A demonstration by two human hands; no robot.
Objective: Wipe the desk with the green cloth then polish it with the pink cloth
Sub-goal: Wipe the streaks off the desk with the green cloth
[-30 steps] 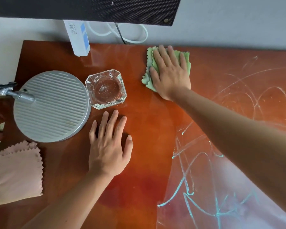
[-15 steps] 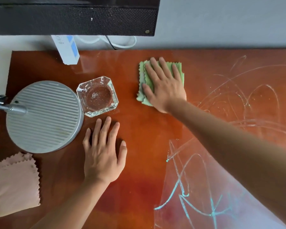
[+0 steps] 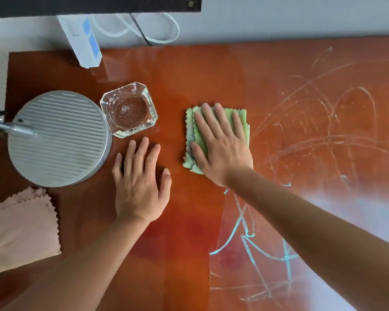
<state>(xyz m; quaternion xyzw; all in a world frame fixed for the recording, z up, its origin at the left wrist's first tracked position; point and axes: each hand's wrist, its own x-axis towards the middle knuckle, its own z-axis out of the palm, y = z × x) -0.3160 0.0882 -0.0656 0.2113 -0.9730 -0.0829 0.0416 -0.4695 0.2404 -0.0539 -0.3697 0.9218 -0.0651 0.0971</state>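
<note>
My right hand [image 3: 221, 145] lies flat, fingers straight, pressing the folded green cloth [image 3: 190, 133] onto the glossy reddish-brown desk [image 3: 189, 70] near its middle. Most of the cloth is under the palm; its zigzag edges show at the left and top. My left hand [image 3: 139, 180] rests flat on the desk to the left of the cloth, holding nothing. The pink cloth [image 3: 20, 227] lies at the desk's front left corner, hanging over the edge. White and pale blue scribble marks [image 3: 323, 122] cover the desk's right half.
A round ribbed grey lamp base [image 3: 58, 138] sits at the left, its metal arm going off left. A square glass ashtray [image 3: 129, 110] stands beside it. A white and blue box [image 3: 81, 39] leans at the back edge, with cables and a dark monitor edge behind.
My right hand has slid the green cloth from the desk's back edge toward me, to the middle of the desk. My left hand has stayed flat in place.
</note>
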